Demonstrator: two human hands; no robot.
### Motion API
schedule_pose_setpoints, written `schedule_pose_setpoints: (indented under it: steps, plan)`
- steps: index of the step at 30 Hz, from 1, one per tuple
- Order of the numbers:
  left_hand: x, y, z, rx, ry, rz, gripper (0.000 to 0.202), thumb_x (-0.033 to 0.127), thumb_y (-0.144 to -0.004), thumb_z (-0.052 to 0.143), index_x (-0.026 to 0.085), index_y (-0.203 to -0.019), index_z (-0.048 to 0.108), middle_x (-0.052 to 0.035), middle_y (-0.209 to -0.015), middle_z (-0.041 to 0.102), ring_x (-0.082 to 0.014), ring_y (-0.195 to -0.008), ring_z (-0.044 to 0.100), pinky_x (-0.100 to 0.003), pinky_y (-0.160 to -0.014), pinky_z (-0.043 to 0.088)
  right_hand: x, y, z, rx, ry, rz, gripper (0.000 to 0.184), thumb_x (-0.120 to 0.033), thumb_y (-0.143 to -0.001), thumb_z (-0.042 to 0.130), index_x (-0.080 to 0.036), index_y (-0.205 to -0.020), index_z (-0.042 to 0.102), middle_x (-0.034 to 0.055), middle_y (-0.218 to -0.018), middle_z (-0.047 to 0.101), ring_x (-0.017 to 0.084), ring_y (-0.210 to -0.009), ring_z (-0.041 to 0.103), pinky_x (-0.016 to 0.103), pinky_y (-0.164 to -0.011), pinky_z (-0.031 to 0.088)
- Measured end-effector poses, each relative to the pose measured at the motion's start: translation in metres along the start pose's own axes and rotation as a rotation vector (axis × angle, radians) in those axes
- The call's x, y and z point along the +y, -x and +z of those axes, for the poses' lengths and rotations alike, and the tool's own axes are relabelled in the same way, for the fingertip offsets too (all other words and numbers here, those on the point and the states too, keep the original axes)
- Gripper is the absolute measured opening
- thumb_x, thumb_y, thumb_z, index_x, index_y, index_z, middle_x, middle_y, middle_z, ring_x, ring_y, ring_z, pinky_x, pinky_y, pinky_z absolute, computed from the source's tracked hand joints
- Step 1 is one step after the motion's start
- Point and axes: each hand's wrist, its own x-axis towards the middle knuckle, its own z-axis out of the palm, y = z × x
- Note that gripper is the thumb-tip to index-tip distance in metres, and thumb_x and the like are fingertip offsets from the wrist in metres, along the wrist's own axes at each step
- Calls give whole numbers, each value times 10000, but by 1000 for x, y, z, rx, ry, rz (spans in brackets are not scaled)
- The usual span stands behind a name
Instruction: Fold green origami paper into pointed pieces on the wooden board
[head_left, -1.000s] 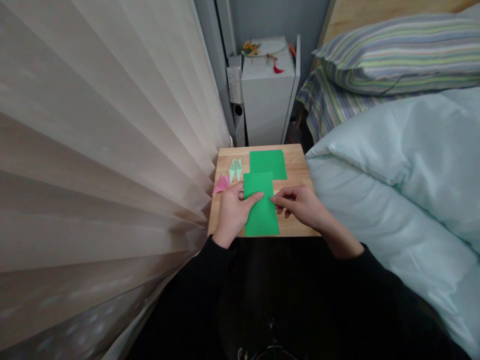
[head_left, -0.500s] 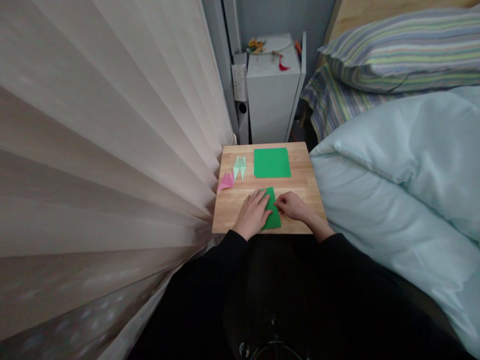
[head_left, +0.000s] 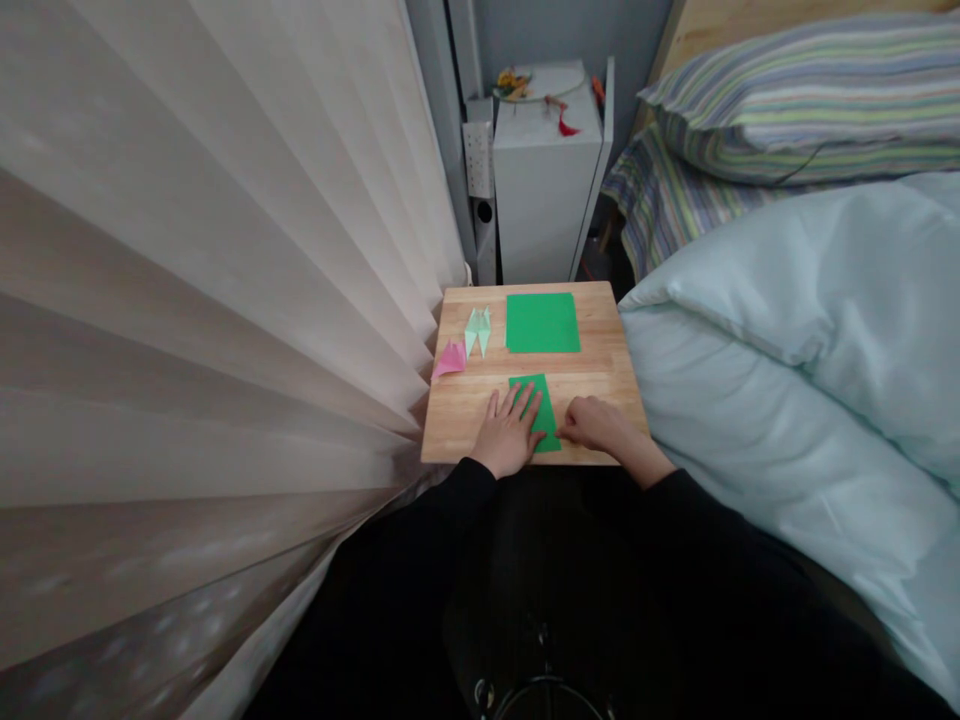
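A folded green paper (head_left: pixel 541 405) lies near the front edge of a small wooden table (head_left: pixel 600 350). My left hand (head_left: pixel 508 432) lies flat on the paper's left half, fingers spread. My right hand (head_left: pixel 596 427) rests at the paper's lower right edge, fingers curled and pressed down on the fold. A full square green sheet (head_left: pixel 542 322) lies flat further back on the table.
A pale green folded piece (head_left: pixel 478 329) and a pink folded piece (head_left: pixel 450 359) sit at the table's left. A pleated curtain (head_left: pixel 210 300) hangs on the left, a light blue duvet (head_left: pixel 810 330) on the right, a white cabinet (head_left: pixel 545 175) behind.
The green sheet was folded in half and laid on the table. My left hand flattened on it; my right hand slid down along the right edge toward me.
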Motion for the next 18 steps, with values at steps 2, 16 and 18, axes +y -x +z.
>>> schedule_pose_setpoints:
  steps: [2, 16, 18]
  plan:
    - [-1, 0, 0, -1, 1, -2, 679, 467, -1060, 437, 164, -1652, 303, -96, -1759, 221, -327, -1635, 166, -625, -1310, 150, 0, 7, -2, -18, 42, -2, 257, -395, -894, 767, -140, -928, 780, 175, -937, 787, 290, -912, 759, 321, -733, 505]
    - [-11, -6, 2, -13, -14, 60, 685, 523, -1070, 364, 184, -1659, 280, -93, -1755, 230, -289, -1643, 151, -651, -1304, 121, -30, 16, -3, 89, 131, -132, 432, -270, -1037, 556, -146, -1449, 531, 185, -1203, 746, 315, -1043, 767, 355, -810, 565]
    - [-10, -5, 0, -7, -18, 63, 689, 518, -1069, 363, 173, -1658, 277, -96, -1753, 236, -286, -1642, 155, -645, -1307, 119, -30, 17, 1, 85, 142, -133, 477, -303, -1041, 558, -117, -1477, 503, 205, -1179, 749, 327, -1034, 771, 360, -802, 575]
